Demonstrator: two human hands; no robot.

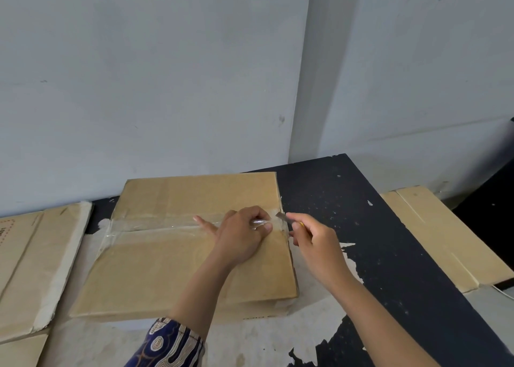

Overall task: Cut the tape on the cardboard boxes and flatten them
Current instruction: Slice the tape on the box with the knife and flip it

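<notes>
A closed brown cardboard box [172, 261] lies on the worn black table [389, 250]. A strip of clear tape [155, 223] runs along its middle seam. My left hand [242, 233] rests on the box near its right edge and pinches a lifted bit of the tape between thumb and fingers. My right hand [314, 241] grips a small cutter [288, 218] with a yellow handle. Its metal blade points left at the tape end by the box's right edge.
Flattened cardboard [33, 266] lies at the left, overlapping the table edge. Another flat cardboard piece [445, 236] sits beyond the table's right side. A grey wall stands close behind. The table's paint is peeled near the front.
</notes>
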